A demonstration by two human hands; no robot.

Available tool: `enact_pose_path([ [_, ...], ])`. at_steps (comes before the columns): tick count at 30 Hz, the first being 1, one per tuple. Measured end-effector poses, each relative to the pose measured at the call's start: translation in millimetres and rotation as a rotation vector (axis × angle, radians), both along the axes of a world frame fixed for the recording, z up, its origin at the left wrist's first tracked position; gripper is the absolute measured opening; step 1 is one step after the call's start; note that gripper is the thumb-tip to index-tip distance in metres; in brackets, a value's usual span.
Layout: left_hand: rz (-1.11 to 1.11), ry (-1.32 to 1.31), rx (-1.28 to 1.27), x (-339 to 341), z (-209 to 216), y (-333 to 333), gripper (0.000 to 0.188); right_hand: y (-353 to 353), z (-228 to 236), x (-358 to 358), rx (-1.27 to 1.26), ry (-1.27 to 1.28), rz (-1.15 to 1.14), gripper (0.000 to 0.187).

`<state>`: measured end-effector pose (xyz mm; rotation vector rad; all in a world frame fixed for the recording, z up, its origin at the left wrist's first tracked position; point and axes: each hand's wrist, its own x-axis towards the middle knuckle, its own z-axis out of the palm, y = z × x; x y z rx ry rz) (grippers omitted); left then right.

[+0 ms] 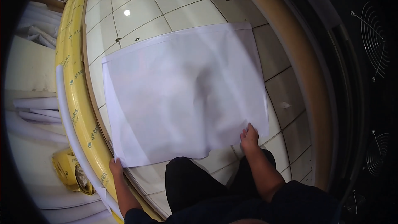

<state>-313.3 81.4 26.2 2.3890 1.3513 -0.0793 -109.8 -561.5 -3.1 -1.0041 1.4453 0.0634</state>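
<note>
A large white sheet (166, 95) lies face down or blank side up over the tiled floor, in front of my knees. Its far and left edges show narrow folded-looking strips. My left hand (116, 166) pinches the near left corner, fingers closed on it. At the near right edge, my right hand (249, 137) grips the sheet between thumb and fingers, and the border bends a little there. The near edge sags in a wave between my two hands, close to my dark-clothed knees (190, 178).
Long yellow wrapped rolls (76, 79) run along the left, with a thin white roll (68, 108) against them. Further left lie white rolls (37, 103) and a crumpled yellow wrapper (68, 170). A long brown tube or beam (306, 58) curves along the right, near dark equipment with round wire fan guards (375, 41).
</note>
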Motion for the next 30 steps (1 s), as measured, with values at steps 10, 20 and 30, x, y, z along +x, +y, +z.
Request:
enact_pose_path([
  [10,-0.052,-0.331,0.053,58.7,31.8,-8.6,0.031,11.5,12.3,77.0,-0.735,-0.295,0.522,0.069],
  [20,0.038,-0.567,-0.070,72.1,105.0,-1.4,0.025,-83.3,-14.9,-0.5,-0.850,0.104,1.193,0.071],
  [30,-0.002,-0.149,-0.484,60.1,76.3,-123.1,0.022,-80.2,-2.2,310.6,-1.258,-0.394,1.065,0.047],
])
